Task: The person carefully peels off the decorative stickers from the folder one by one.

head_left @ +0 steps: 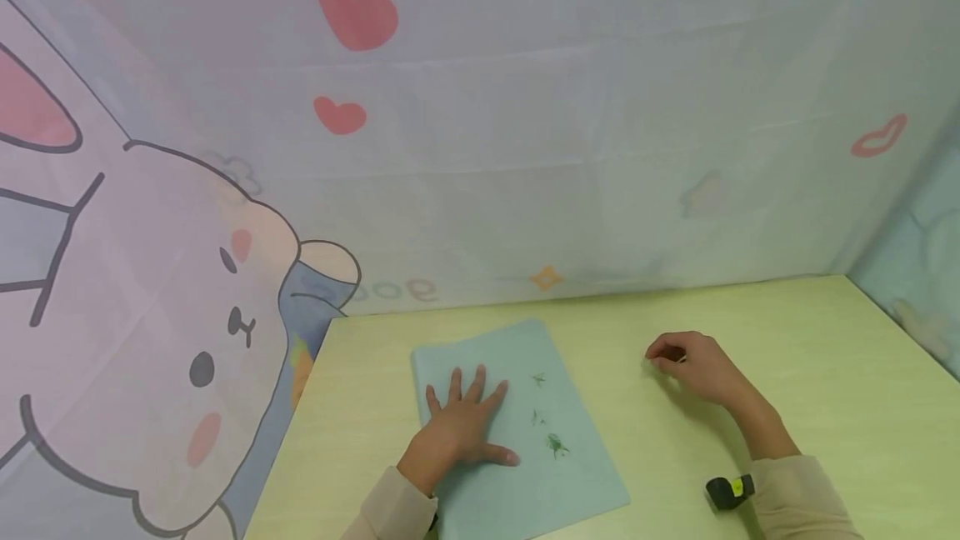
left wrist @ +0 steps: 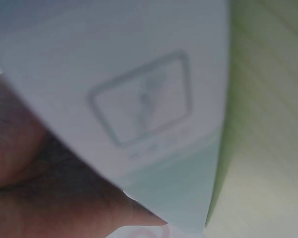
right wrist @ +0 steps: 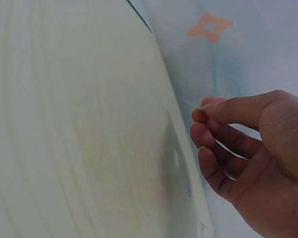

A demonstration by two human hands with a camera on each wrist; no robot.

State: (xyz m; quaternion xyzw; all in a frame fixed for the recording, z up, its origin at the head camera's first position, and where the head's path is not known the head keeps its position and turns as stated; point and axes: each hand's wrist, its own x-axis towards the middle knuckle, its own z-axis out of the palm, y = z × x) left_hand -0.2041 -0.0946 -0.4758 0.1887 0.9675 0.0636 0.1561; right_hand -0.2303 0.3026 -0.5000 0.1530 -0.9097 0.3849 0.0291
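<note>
A pale blue-green sheet of paper (head_left: 517, 494) lies on the table, with small dark green plant-like marks (head_left: 557, 445) on its right half. My left hand (head_left: 461, 432) rests flat on the sheet's left half, fingers spread and thumb pointing right. In the left wrist view the near part of the paper (left wrist: 139, 29) curves up beside the palm and bears a grey outlined frame. To the right of the sheet, my right hand (head_left: 697, 367) hovers over the table, thumb and forefinger pinching a tiny translucent piece (head_left: 648, 366). Its exact kind cannot be told.
The pale yellow table (head_left: 840, 373) extends on both sides of the sheet. Behind it hangs a cloth backdrop (head_left: 525, 148) printed with hearts and a large rabbit. A small black device (head_left: 726, 493) with a yellow-green label sits at my right wrist.
</note>
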